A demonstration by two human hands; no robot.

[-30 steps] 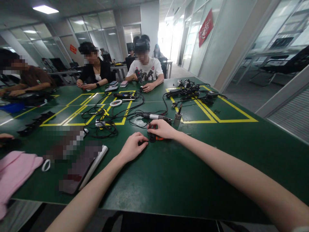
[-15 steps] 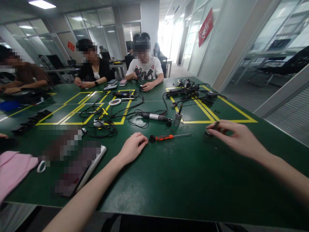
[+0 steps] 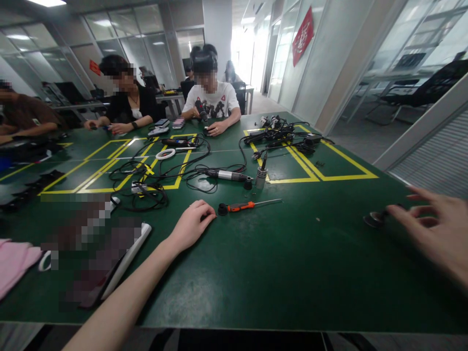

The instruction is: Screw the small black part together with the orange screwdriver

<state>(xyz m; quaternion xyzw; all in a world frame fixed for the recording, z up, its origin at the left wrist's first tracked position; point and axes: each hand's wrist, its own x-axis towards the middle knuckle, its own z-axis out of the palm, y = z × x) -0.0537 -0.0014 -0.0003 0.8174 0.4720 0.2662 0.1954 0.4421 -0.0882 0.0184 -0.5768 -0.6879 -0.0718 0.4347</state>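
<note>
My left hand (image 3: 190,225) rests on the green table (image 3: 278,273) with its fingers curled in and nothing visible in them. Its fingertips lie just left of the black end of an orange-handled screwdriver (image 3: 241,205), which lies flat with its shaft pointing right. My right hand (image 3: 437,231) reaches far out to the right, fingers spread. Its index fingertip is at a small dark round part (image 3: 373,219) that sits on the table.
Beyond the screwdriver lie a silver and black handheld tool (image 3: 226,174), a small metal cylinder (image 3: 261,176), tangled black cables (image 3: 153,175) and a white ring (image 3: 165,154). A pink cloth (image 3: 14,261) and a white device (image 3: 126,261) lie at the left. Several people sit at the far side.
My right hand left the screwdriver and swept far to the right, carrying the small dark part, which now rests on the table. The fingers have spread. My left hand stayed put.
</note>
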